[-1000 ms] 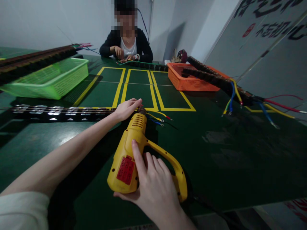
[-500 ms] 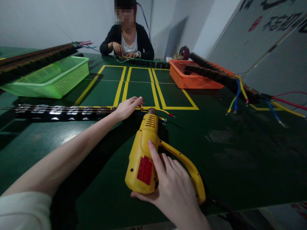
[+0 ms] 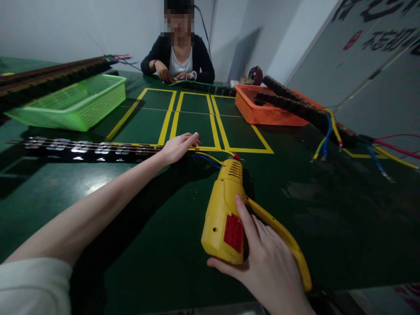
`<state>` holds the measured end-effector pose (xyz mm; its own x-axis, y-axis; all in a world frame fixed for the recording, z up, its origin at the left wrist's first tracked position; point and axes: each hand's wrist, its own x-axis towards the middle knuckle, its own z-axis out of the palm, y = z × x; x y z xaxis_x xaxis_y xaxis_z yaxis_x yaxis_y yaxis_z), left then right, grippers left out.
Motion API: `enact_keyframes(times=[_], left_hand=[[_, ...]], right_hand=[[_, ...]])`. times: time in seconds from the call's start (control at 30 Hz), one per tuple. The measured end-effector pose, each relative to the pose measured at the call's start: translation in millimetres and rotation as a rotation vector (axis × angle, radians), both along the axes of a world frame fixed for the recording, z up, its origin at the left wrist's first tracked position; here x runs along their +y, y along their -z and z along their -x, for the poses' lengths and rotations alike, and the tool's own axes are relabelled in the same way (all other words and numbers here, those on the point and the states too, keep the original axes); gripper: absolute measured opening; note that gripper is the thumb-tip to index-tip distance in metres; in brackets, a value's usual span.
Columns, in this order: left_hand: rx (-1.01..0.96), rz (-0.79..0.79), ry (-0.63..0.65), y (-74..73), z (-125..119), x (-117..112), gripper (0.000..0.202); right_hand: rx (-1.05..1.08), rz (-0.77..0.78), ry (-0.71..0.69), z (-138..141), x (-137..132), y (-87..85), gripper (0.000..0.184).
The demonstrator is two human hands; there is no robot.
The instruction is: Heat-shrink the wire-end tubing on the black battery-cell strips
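My right hand [image 3: 271, 251] is closed round the body of a yellow heat gun [image 3: 221, 214] with a red label, held over the green table. Its forefinger lies along the casing, and the looped handle is to the right of the hand. The nozzle points away from me and is hidden among the wire ends. My left hand [image 3: 180, 148] is closed on the wires at the right end of a long black strip [image 3: 98, 151] with shiny metal plates. A yellow wire [image 3: 218, 150] with a red sleeve and a blue wire [image 3: 210, 160] run from that hand towards the gun.
A green basket [image 3: 88, 111] at the left and an orange basket [image 3: 262, 116] at the right carry more dark strips with coloured wires. Yellow tape rectangles mark the green table [image 3: 157, 227]. Across it sits a person [image 3: 180, 61], hands on another strip.
The heat gun has moved right with my right hand, its nozzle now near the wire tips. My left hand stays at the strip's end. The view has shifted slightly.
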<state>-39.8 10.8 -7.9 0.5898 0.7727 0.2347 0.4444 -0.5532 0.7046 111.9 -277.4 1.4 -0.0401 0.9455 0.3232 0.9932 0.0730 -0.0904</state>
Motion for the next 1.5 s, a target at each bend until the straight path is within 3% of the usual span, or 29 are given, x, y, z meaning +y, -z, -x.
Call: enact_keyframes(times=[0.53, 0.83, 1.03, 1.23, 1.5], left_hand=[[0.029, 0.037, -0.028, -1.8, -0.3, -2.3, 0.071], [0.077, 0.105, -0.027, -2.6, -0.5, 0.6, 0.076], [0.094, 0.114, -0.023, -3.3, 0.3, 0.6, 0.078], [0.107, 0.103, -0.023, -4.1, 1.8, -0.5, 0.079], [0.133, 0.089, -0.035, -3.7, 2.2, -0.5, 0.078]], right_hand=[[-0.011, 0.032, 0.029, 13.9, 4.5, 4.1, 0.109], [0.063, 0.034, -0.124, 39.8, 27.0, 2.9, 0.113], [0.059, 0.033, -0.152, 50.9, 31.3, 1.0, 0.111], [0.088, 0.021, -0.157, 45.3, 30.3, 3.0, 0.109], [0.071, 0.003, -0.078, 24.9, 15.9, 3.9, 0.122]])
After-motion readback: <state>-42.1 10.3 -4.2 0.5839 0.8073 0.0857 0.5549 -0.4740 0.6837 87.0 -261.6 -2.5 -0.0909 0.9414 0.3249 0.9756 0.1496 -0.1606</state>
